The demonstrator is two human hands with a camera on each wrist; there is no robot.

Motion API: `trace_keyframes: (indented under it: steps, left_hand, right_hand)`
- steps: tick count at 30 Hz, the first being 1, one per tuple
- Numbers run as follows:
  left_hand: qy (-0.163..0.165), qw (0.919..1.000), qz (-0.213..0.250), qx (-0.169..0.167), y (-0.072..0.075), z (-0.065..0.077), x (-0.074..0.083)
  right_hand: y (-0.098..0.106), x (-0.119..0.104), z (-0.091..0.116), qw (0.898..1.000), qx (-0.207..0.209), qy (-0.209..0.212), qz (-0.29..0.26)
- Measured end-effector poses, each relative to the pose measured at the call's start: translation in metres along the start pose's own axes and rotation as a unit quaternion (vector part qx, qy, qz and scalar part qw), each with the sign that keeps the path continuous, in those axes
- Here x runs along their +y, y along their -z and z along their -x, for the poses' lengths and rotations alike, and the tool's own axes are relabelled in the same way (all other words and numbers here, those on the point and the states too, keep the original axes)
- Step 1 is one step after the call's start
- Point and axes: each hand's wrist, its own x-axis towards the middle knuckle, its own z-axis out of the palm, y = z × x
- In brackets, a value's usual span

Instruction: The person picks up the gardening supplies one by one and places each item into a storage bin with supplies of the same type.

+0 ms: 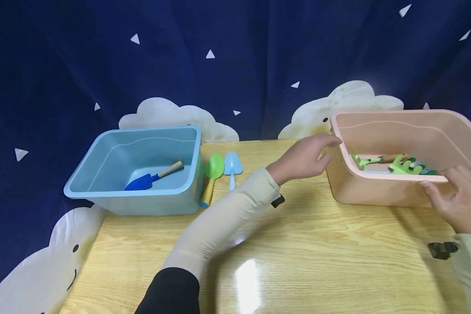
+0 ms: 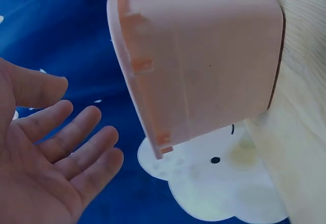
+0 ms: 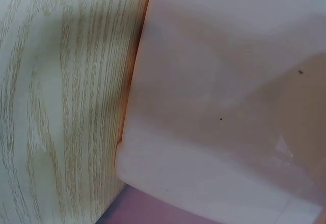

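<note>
A pink plastic bin (image 1: pixel 392 192) stands on the right of the table, holding a small hand rake (image 1: pixel 370 160) with a wooden handle and light green fork-like pieces (image 1: pixel 403 166). My right hand (image 1: pixel 465 196) grips its front rim, thumb on the outer wall and fingers over the edge. At the bin's left rim is my left hand (image 1: pixel 304 158), fingers loosely bent and holding nothing. The left wrist view shows this hand (image 2: pixel 56 152) beside the bin's outer side (image 2: pixel 214 66), a gap between them. Only the bin's wall (image 3: pixel 204 147) and the tabletop fill the right wrist view.
A blue bin (image 1: pixel 141 200) with a blue trowel (image 1: pixel 141 182) inside stands at the left. Beside it lie a green shovel (image 1: pixel 214 166) with a yellow handle and a light blue shovel (image 1: pixel 233 163), partly behind my left forearm. A dark blue curtain (image 1: pixel 239 26) hangs behind the table (image 1: pixel 337 261).
</note>
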Motion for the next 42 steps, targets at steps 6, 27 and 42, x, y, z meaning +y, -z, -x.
trace_keyframes:
  steps: [6,27,42]
  left_hand:
    - [-0.030,0.9966,-0.076,-0.014,-0.013,0.035,0.000]
    - [-0.025,0.9955,-0.085,-0.033,-0.042,0.103,-0.016]
    - [-0.021,0.9887,-0.148,0.019,-0.016,0.123,-0.024]
  right_hand:
    - [-0.002,-0.001,0.000,1.000,0.001,0.000,-0.017]
    - [-0.004,0.019,0.000,0.998,0.046,0.028,-0.040]
    - [-0.006,0.003,-0.014,0.994,0.074,0.050,-0.066]
